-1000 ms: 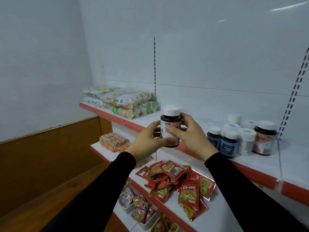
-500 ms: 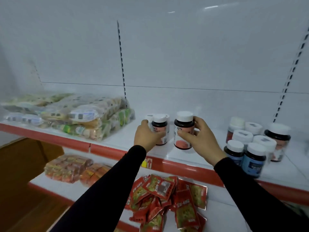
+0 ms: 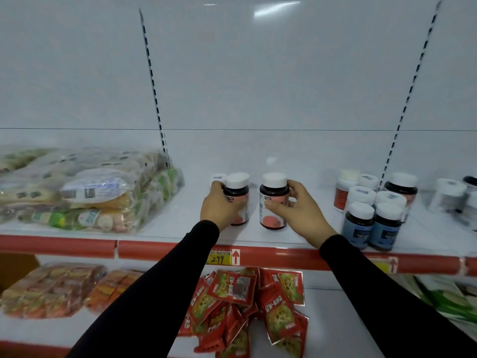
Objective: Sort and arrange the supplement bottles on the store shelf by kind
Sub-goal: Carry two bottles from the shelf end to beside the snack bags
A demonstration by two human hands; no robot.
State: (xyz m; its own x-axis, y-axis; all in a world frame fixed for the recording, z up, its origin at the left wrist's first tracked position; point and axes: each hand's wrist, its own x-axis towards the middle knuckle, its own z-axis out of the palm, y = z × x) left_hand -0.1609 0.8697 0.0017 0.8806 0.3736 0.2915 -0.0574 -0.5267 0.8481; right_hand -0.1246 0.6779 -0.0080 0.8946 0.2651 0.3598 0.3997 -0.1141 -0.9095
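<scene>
Your left hand (image 3: pixel 219 209) grips pink-label bottle (image 3: pixel 238 200); your right hand (image 3: pixel 300 211) grips its twin (image 3: pixel 274 202) (both upright, near shelf (image 3: pixel 180 228) front edge, middle). Blue-label bottles (image 3: pixel 371 226) stand toward right end.

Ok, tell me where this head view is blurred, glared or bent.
Head view: glare streak on the back panel; wide-angle lens bows the slotted uprights; snack bags and far-right jars are smeared; the pink-label bottle in the right hand is sharpest.

Bare shelf (image 3: pixel 309 202) between 2 held bottles (image 3: pixel 273 202) and bottle cluster (image 3: pixel 371 218) at right.
</scene>
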